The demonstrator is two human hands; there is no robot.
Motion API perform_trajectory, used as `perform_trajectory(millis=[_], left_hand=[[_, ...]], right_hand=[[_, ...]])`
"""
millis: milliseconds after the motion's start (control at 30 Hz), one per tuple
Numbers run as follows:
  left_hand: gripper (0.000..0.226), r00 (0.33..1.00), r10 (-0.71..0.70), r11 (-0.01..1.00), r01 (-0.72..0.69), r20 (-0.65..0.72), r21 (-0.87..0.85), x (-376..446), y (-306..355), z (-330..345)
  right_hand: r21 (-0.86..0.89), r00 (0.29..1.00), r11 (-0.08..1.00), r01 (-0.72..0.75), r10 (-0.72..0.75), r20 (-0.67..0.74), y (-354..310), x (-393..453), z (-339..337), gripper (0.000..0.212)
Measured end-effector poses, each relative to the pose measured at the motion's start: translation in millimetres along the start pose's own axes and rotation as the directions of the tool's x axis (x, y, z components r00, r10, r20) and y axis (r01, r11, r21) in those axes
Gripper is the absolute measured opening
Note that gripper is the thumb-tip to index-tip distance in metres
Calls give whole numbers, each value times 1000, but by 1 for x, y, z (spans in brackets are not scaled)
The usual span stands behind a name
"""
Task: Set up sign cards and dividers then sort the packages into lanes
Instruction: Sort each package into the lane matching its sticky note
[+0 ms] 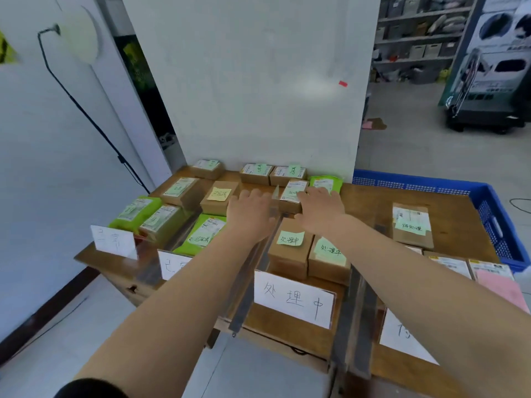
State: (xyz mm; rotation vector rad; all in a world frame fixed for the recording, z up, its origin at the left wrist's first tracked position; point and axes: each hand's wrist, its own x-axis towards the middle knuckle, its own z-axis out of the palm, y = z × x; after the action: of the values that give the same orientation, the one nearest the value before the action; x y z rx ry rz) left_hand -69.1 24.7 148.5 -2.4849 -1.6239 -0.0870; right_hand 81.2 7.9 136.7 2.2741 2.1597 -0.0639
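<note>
Both my arms reach over the wooden table point(457, 225). My left hand point(249, 215) hovers flat, fingers straight, beside the far end of a clear divider point(247, 278). My right hand point(321, 209) lies with straight fingers against a brown labelled box point(290, 196) in the middle lane, in front of a green package point(327, 180). Two brown boxes with green notes point(290, 248) sit nearer me in that lane. A white sign card point(293, 300) stands at the lane's front. Other sign cards stand at the left point(113, 241), beside it point(171, 264) and at the right point(400, 336).
Several brown boxes and green packages point(135, 212) fill the left lanes. A brown envelope point(412, 225) lies in the right lane, with flat parcels point(495, 278) nearer me. A second clear divider point(357, 314) runs right of the middle lane. A blue crate point(488, 196) borders the table's right edge; a white wall stands behind.
</note>
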Motion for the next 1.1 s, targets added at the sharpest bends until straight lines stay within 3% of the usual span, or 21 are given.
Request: perform_trajectory(millis=[233,533,667,933,1100], left_hand=[[39,998,51,994,-47,47,-95,36,-14,24],[44,977,170,974,-146,131,-173,129,-12,81],[48,952,246,957,-209,184,-201,185,2,114],[43,904,370,924,-333,215,-190,284,45,187],[39,877,405,906,-348,257,-240,320,71,229]], right_hand=[[34,996,996,-86,85,37,-4,43,18,53],[265,956,918,-294,276,102,39,128,61,47],[332,929,867,-371,349,126,67,170,89,45],[283,883,837,-468,427,196,124,238,142,48],[389,831,735,-555,509,224,147,277,174,51]])
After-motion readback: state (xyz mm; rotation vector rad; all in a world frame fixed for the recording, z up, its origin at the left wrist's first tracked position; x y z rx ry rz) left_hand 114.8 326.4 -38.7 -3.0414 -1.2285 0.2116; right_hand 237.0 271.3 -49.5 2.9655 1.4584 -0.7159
